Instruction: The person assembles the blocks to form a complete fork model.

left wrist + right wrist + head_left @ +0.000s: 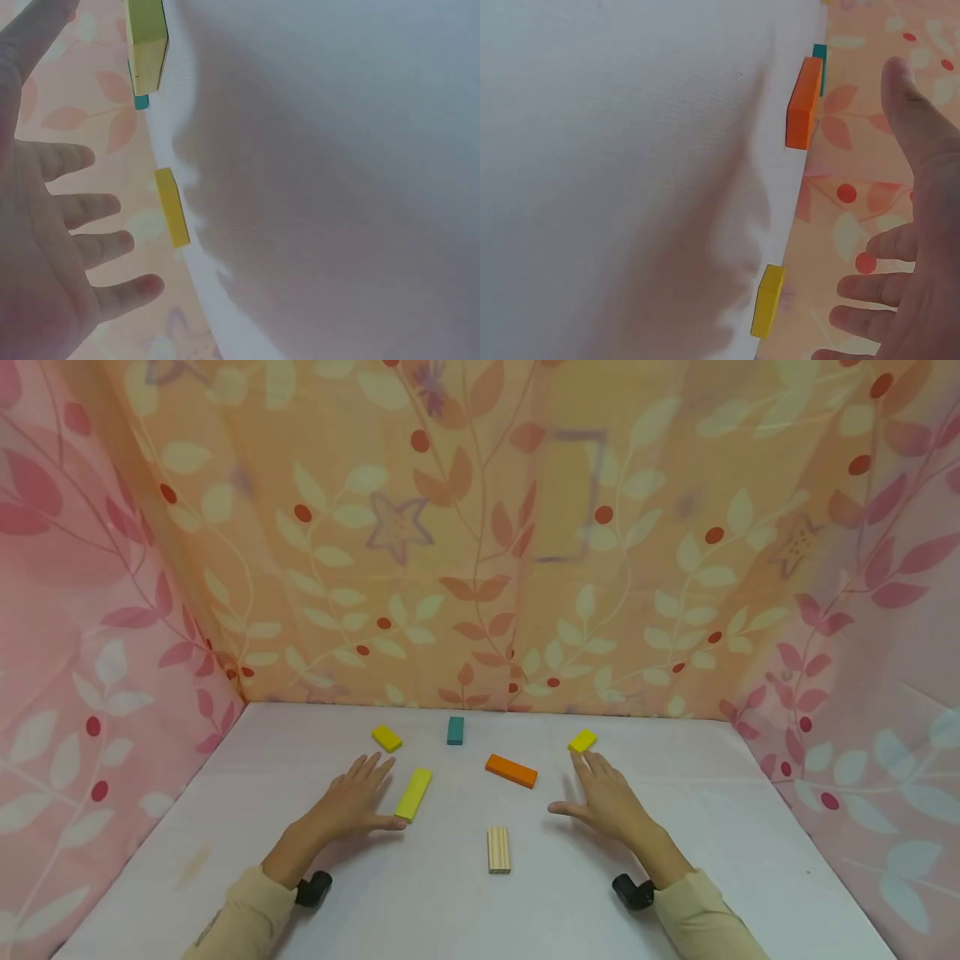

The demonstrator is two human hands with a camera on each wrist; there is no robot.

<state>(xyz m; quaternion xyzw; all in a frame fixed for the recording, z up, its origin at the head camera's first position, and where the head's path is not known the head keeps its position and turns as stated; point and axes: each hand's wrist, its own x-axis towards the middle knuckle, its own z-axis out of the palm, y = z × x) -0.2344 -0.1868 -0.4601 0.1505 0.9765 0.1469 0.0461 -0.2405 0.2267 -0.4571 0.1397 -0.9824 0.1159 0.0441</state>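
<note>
My left hand [347,802] hovers over the left of the white table, fingers spread and holding nothing. Its thumb overlaps the near end of a long yellow-green block [414,794] in the head view. Beyond its fingertips lies a short yellow block [387,738]. On the other side, my right hand [606,800] is spread over the table, also holding nothing. Just past its fingertips sits another short yellow block [582,742]. An orange block [512,771] lies between the hands, left of the right thumb. Nearest to me is a striped plain wood block [498,850].
A teal block [455,731] lies toward the back of the white-covered table [675,768]. Behind rises a leaf-patterned orange curtain [480,610], with pink patterned cloth [97,635] at both sides. Each wrist wears a small black camera [633,892].
</note>
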